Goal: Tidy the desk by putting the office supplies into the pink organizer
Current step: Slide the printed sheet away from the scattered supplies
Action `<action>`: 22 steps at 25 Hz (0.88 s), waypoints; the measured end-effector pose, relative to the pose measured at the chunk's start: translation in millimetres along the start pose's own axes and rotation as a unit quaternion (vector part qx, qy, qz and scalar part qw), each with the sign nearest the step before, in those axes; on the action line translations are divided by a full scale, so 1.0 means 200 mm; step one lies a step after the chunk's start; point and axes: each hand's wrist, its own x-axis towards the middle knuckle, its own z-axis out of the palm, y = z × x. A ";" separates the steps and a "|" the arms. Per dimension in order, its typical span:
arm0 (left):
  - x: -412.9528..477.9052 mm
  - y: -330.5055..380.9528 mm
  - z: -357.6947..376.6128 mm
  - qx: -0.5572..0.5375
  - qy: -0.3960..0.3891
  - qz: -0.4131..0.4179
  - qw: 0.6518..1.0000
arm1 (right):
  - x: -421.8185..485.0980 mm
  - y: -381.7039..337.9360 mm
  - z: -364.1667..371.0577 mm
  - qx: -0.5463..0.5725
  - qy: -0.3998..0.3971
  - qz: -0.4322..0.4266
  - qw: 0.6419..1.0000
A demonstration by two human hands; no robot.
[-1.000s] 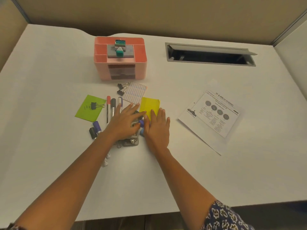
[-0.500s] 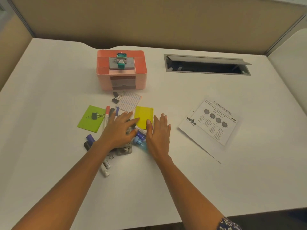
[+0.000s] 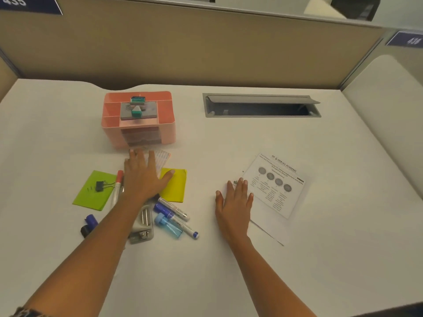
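Both grips lie flat with fingers straight, holding nothing. Our left grip (image 3: 144, 177) spreads over the supplies at centre left, thumb on the yellow sticky pad (image 3: 176, 188). Our right grip (image 3: 233, 202) sits at centre right, fingertips over the edge of the printed sheet (image 3: 278, 186). Nearest us on the white counter (image 3: 206, 271) lie a grey stapler (image 3: 142, 225), blue-capped markers (image 3: 176, 210) and a pale blue tube (image 3: 169, 226). Farther up, a black binder clip (image 3: 100, 186) sits on a green sticky pad (image 3: 91, 197), beside a red-capped marker (image 3: 117, 186). Beyond our left fingertips, upper left of centre, stands the pink organizer (image 3: 168, 129), a grey block (image 3: 148, 110) on top.
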 end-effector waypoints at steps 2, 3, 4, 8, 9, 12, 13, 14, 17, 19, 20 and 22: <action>0.02 -0.02 0.02 0.021 -0.017 -0.006 1.000 | 0.02 0.04 0.01 -0.007 -0.002 -0.007 1.000; 0.02 -0.03 0.03 0.028 -0.021 -0.007 0.999 | 0.02 0.06 0.01 -0.012 -0.007 -0.011 1.000; 0.01 -0.03 0.03 0.037 -0.023 -0.007 0.999 | 0.03 0.08 0.01 -0.015 -0.010 -0.015 1.000; -0.05 -0.03 0.00 0.068 -0.048 -0.021 0.996 | 0.04 0.12 0.02 -0.020 -0.016 -0.043 0.999; -0.06 -0.03 -0.01 0.067 -0.056 -0.031 0.996 | 0.04 0.13 0.02 -0.021 -0.016 -0.055 0.998; -0.08 0.08 -0.01 0.050 -0.024 -0.004 0.998 | 0.02 0.17 0.01 -0.018 -0.037 -0.104 0.994; -0.09 0.16 0.00 0.028 -0.008 0.036 0.999 | 0.01 0.20 0.01 -0.011 -0.042 -0.130 0.991; -0.11 0.25 0.01 0.007 -0.010 0.085 0.996 | 0.01 0.24 -0.01 0.002 -0.044 -0.161 0.986; -0.20 0.54 0.05 -0.034 -0.062 0.214 0.974 | 0.02 0.38 -0.06 0.036 -0.012 -0.216 0.976; -0.23 0.67 0.08 -0.056 -0.087 0.250 0.963 | 0.07 0.49 -0.11 0.024 0.039 -0.165 0.985; -0.24 0.71 0.09 -0.059 -0.095 0.256 0.960 | 0.09 0.55 -0.14 0.011 0.052 -0.123 0.991; -0.24 0.76 0.12 -0.036 -0.109 0.254 0.960 | 0.12 0.63 -0.17 -0.012 0.037 -0.057 0.998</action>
